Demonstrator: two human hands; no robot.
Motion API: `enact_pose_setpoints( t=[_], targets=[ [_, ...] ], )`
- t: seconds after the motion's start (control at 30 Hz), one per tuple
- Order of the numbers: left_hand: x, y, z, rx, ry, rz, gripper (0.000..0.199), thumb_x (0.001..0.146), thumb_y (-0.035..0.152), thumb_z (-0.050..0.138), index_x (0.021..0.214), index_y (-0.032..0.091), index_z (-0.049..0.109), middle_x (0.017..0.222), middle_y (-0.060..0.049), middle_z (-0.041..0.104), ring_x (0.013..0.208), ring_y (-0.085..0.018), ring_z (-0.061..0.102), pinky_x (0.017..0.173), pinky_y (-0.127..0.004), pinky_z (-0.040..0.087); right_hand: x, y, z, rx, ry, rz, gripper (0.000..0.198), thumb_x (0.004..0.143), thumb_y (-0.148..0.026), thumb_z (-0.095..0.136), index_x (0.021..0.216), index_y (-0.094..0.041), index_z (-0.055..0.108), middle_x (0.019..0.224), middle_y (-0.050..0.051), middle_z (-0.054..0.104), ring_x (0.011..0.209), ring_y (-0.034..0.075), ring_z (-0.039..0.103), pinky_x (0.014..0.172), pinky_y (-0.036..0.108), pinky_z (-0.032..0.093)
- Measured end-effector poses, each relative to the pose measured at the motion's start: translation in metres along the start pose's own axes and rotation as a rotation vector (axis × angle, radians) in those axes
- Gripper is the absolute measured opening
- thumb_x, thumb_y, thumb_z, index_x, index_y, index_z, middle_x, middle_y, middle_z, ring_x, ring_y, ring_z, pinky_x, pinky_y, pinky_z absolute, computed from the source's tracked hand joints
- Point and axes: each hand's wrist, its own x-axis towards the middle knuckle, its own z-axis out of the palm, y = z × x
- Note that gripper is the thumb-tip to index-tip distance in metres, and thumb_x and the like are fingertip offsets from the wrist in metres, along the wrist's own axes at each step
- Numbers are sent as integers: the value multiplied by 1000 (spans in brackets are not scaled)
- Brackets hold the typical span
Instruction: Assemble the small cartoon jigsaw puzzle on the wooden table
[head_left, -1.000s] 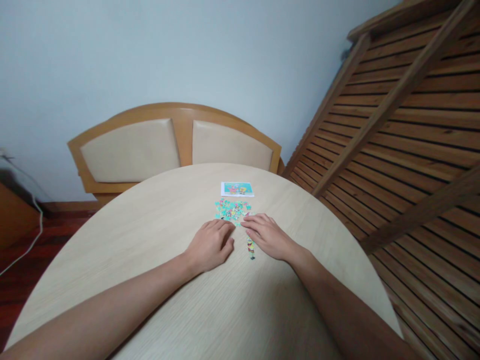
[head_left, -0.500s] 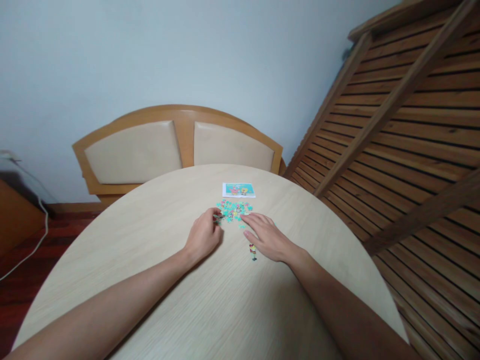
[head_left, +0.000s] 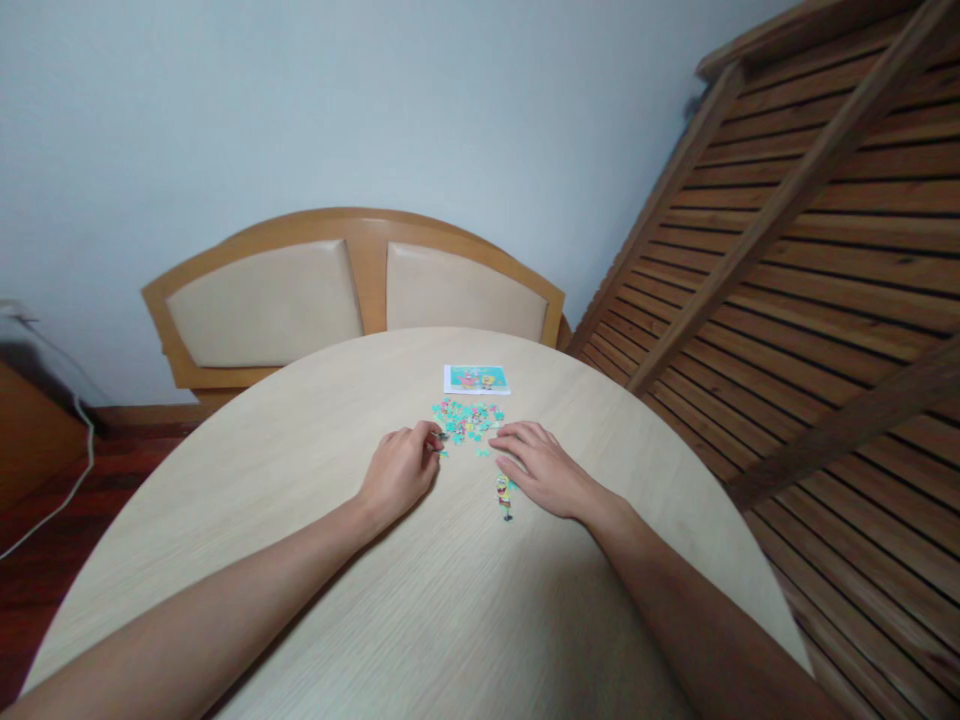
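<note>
A loose pile of small jigsaw puzzle pieces (head_left: 466,418), mostly turquoise with some pink and yellow, lies between my hands. At its left side my left hand (head_left: 401,465) is closed, thumb and fingers pinching a dark puzzle piece (head_left: 442,436). My right hand (head_left: 541,468) rests at the right edge of the pile, fingers stretched out and thumb apart; a pale piece lies at its fingertips. Just below that thumb is a small joined section of puzzle (head_left: 503,495) showing a yellow cartoon figure. A single turquoise piece (head_left: 483,453) sits below the pile.
Behind the pile, a reference picture card (head_left: 478,379) with pink and yellow figures lies flat on the round wooden table (head_left: 337,620). A padded headboard (head_left: 367,270) stands beyond against the wall. Wooden slats (head_left: 810,260) lean on the right; a white cable (head_left: 91,450) hangs at left.
My right hand has shifted slightly right, uncovering more of the yellow figure section. My left hand has drawn back a little left, still pinching the dark piece.
</note>
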Motion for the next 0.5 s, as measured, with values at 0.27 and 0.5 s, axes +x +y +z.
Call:
enact_pose_setpoints(
  t=[0.27,0.5],
  targets=[
    [0,3,7,-66,-16,158,37,84,10,51,120,19,56,116,-10,69,110,-26,63,98,-44,51,1,-7,5,46,-92,-34,43,104,-38,42,143,-23,52,147,7,53,140,28,38,116,49,31],
    [3,12,3,12,-71,270,38,87,14,51,124,18,60,128,-9,65,123,-26,56,110,-46,43,3,-15,9,14,-122,-16,49,103,-45,41,146,-23,50,151,8,49,143,29,34,119,51,26]
  ],
)
